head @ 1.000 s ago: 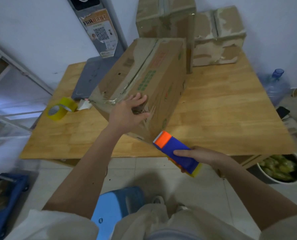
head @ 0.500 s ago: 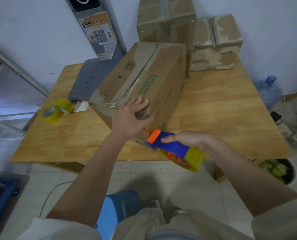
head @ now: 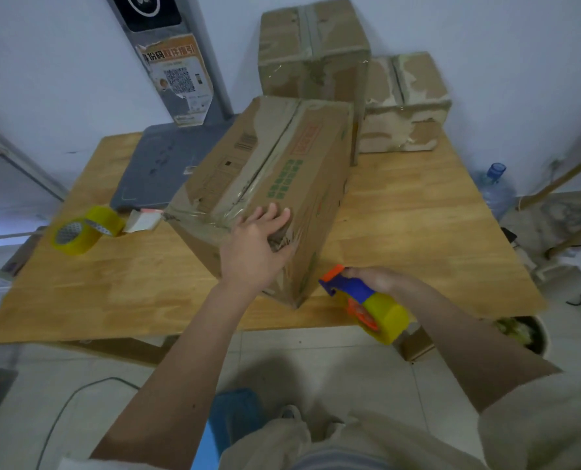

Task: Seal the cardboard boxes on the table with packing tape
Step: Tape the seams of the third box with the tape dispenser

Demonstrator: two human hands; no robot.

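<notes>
At six o'clock on the tabletop [head: 417, 212], the left hand [head: 253, 247] lay spread on the near cardboard box [head: 265, 184], its top seam already taped; the right hand [head: 375, 278] gripped the tape dispenser [head: 367, 301] at four o'clock, end edges seemingly remaining.

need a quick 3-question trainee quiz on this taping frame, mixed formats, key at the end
1. True or false: the left hand presses on the near end of the big cardboard box.
2. What does the right hand have in its grip? A) loose yellow tape roll B) tape dispenser C) grey mat
3. Fill in: the loose yellow tape roll lies on the wooden table, to the ____ of the big box.

Key: 1 true; 2 B; 3 left.
</notes>
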